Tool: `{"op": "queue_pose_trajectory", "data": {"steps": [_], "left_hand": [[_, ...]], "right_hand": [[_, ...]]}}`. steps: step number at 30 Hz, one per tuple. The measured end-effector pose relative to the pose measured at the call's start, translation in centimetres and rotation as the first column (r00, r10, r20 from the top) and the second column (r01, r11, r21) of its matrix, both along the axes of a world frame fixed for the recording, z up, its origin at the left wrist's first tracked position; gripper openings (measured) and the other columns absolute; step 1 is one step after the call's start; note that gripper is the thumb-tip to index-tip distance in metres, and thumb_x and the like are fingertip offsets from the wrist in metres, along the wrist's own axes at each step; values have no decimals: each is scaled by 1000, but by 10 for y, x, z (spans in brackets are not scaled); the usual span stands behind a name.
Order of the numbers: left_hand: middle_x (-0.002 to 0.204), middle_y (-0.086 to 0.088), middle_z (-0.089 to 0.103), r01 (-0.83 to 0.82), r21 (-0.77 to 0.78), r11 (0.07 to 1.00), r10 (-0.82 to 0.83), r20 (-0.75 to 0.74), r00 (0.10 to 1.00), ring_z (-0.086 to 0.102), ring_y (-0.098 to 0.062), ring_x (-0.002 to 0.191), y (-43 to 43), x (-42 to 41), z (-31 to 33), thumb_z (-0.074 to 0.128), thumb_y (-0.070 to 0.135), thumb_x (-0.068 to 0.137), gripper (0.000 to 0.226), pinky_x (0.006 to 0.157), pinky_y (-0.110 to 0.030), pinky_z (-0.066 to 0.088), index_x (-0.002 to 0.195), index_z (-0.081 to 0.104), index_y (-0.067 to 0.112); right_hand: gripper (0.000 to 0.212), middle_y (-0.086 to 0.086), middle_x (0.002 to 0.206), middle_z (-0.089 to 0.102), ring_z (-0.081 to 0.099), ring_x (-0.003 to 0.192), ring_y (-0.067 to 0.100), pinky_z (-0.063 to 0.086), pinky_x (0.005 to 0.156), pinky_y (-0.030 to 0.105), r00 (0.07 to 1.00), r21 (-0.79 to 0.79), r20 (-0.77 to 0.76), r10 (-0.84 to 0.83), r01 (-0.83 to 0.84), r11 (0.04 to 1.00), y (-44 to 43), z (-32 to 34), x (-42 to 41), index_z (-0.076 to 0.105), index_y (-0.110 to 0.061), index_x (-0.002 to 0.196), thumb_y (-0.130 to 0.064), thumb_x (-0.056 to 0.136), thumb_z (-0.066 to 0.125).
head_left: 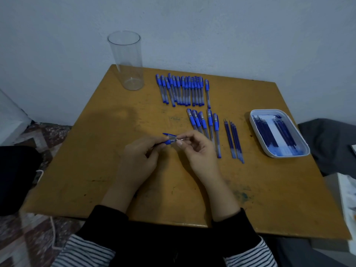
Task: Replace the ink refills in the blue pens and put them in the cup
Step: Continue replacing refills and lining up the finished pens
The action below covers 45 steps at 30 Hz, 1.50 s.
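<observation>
Pen (168,142) sat between both hands just over the middle of the surface (92,170); a jerky pull might have sprung the tip end loose and sent it rolling off (the pinch looked slight). Left hand (137,157) fingers (154,144) curled round the barrel, right hand (198,151) fingers (182,143) pinched the tip end.

A plain home room: worn wooden table (92,170), patterned floor tiles (46,132)

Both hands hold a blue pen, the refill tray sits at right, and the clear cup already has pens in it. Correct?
No: the head view shows the clear cup empty. The left hand and right hand do hold a blue pen, and the refill tray sits at right.
</observation>
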<state>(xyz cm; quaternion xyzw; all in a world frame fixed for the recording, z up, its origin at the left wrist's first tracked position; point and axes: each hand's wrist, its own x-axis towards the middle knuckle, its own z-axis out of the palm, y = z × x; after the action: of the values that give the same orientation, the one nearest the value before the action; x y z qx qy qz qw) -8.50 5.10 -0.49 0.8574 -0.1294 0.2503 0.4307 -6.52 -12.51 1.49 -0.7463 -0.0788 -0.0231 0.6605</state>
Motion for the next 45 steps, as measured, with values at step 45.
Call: {"op": "queue_pose_trajectory", "data": {"steps": [45], "left_hand": [[105,15,70,-40,28,999,41,-21,999,65,-1,97,-1,-2,4,67,14,92,21,85,-15,49,111,76,16]], "right_hand": [[37,-2,105,70,66,94,6,56,83,23,998,-123,53,-33,39,992,2,-4,-2,66,-14,125,-16,88,73]]}}
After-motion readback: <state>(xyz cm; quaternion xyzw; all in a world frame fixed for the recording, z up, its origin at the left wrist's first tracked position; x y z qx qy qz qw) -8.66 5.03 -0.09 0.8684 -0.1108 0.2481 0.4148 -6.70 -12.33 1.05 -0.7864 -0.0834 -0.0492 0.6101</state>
